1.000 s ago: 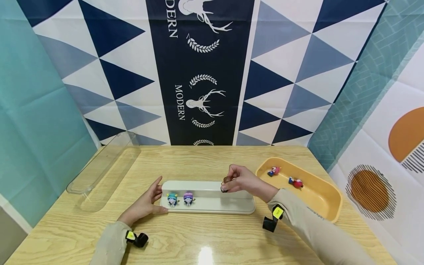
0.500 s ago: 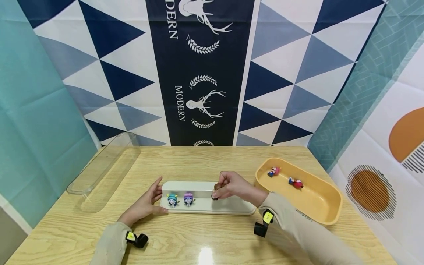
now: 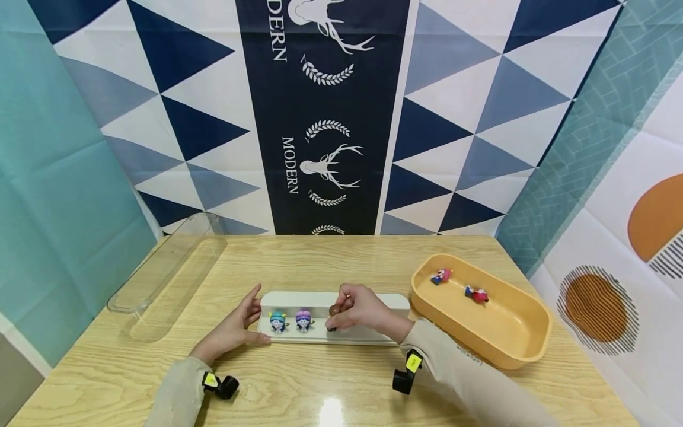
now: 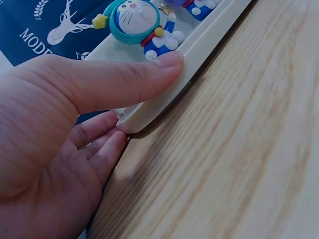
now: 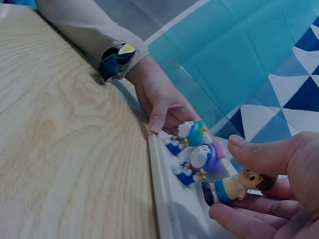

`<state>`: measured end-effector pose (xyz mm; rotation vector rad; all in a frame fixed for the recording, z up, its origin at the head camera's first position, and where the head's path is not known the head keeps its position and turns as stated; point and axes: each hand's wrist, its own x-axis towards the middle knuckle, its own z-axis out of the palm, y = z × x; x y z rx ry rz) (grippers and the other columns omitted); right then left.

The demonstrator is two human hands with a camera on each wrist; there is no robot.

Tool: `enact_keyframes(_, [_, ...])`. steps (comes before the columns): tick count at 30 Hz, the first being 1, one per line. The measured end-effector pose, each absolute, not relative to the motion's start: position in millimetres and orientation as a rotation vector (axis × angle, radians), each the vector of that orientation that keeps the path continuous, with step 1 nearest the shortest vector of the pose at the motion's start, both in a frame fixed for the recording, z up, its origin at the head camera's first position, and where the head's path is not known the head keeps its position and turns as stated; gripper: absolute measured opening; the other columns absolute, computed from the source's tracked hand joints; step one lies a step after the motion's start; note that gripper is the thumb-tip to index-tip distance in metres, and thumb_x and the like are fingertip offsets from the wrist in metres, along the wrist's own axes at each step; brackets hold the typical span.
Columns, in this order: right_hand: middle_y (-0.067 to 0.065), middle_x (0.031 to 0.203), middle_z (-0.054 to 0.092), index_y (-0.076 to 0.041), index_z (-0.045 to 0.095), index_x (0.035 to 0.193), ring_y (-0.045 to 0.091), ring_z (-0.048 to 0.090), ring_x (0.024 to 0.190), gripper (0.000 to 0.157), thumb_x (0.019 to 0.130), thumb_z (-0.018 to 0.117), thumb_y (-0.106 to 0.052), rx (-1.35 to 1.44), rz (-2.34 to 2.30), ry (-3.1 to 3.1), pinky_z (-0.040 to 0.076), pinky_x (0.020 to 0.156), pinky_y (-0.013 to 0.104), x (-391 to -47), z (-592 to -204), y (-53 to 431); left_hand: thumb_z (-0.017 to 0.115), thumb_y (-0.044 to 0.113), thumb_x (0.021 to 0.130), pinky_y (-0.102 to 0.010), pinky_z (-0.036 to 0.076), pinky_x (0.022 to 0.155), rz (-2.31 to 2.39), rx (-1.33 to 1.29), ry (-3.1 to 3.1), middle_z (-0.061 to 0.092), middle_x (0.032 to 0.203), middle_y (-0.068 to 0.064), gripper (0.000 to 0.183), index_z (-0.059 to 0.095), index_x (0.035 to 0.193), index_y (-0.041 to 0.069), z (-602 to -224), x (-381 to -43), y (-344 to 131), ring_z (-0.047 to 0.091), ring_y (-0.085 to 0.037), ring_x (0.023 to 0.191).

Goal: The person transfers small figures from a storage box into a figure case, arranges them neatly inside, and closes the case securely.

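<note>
My left hand (image 3: 237, 326) grips the left end of a white stepped tray (image 3: 395, 301). In the left wrist view its thumb lies on the front rim and its fingers are at the end wall. Two Doraemon-like figurines stand on the tray's lower level: one with a teal hat (image 3: 277, 321), one with a purple hat (image 3: 303, 320). My right hand (image 3: 363, 309) holds a small brown-haired figurine (image 5: 229, 189) in blue shorts, just right of the purple-hatted one. The figurine's dark feet point down, close to the lower level; contact cannot be told.
A yellow bin (image 3: 512, 329) at the right contains a pink-topped figurine (image 3: 441, 276) and a red-and-blue figurine (image 3: 476, 295), both lying down. A clear plastic container (image 3: 171, 279) stands at the back left of the wooden table (image 3: 277, 385). Patterned cloths hang behind.
My right hand has moved left and down with the brown-haired figurine, from the tray's upper right to near the purple-hatted figurine. The left hand stays. The yellow bin has shifted slightly toward me.
</note>
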<state>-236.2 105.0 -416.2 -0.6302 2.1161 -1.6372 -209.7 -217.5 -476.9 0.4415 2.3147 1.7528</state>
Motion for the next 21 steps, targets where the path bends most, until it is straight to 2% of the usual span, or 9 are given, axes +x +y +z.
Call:
enact_keyframes(6, [0.002, 0.074, 0.071, -0.003, 0.055, 0.081, 0.009, 0.063, 0.062, 0.030, 0.076, 0.085, -0.003, -0.720, -1.544, 2.276, 0.056, 0.058, 0.025, -231.5, -421.1, 96.4, 0.084, -0.004, 0.075, -0.037, 0.033, 0.115, 1.751, 0.452, 2.318, 0.036, 0.144, -0.030, 0.122, -0.004, 0.159, 0.002, -476.0, -209.2, -218.1, 0.033, -0.045, 0.137])
enact_keyframes(9, [0.001, 0.075, 0.071, -0.004, 0.055, 0.082, 0.010, 0.063, 0.064, 0.030, 0.078, 0.085, -0.007, -0.778, -1.481, 2.361, 0.051, 0.060, 0.023, -228.6, -421.9, 94.6, 0.084, -0.004, 0.075, -0.035, 0.034, 0.115, 1.744, 0.454, 2.323, 0.035, 0.144, -0.030, 0.122, -0.004, 0.159, 0.002, -475.9, -209.4, -217.6, 0.033, -0.045, 0.137])
enact_keyframes(13, [0.002, 0.079, 0.073, -0.004, 0.055, 0.083, 0.011, 0.068, 0.071, 0.030, 0.079, 0.085, -0.008, -0.821, -1.458, 2.414, 0.053, 0.068, 0.022, -225.0, -423.8, 92.4, 0.084, -0.004, 0.075, -0.032, 0.035, 0.114, 1.743, 0.444, 2.322, 0.035, 0.144, -0.030, 0.122, -0.004, 0.159, 0.002, -476.1, -209.4, -217.6, 0.033, -0.045, 0.137])
enact_keyframes(21, [0.001, 0.081, 0.072, -0.005, 0.051, 0.081, 0.009, 0.068, 0.073, 0.033, 0.081, 0.084, -0.010, -0.912, -1.447, 2.508, 0.053, 0.065, 0.021, -217.1, -429.2, 90.0, 0.084, -0.007, 0.074, -0.045, 0.029, 0.115, 1.771, 0.481, 2.295, 0.035, 0.143, -0.030, 0.123, -0.005, 0.159, 0.002, -476.4, -210.4, -218.0, 0.032, -0.047, 0.137])
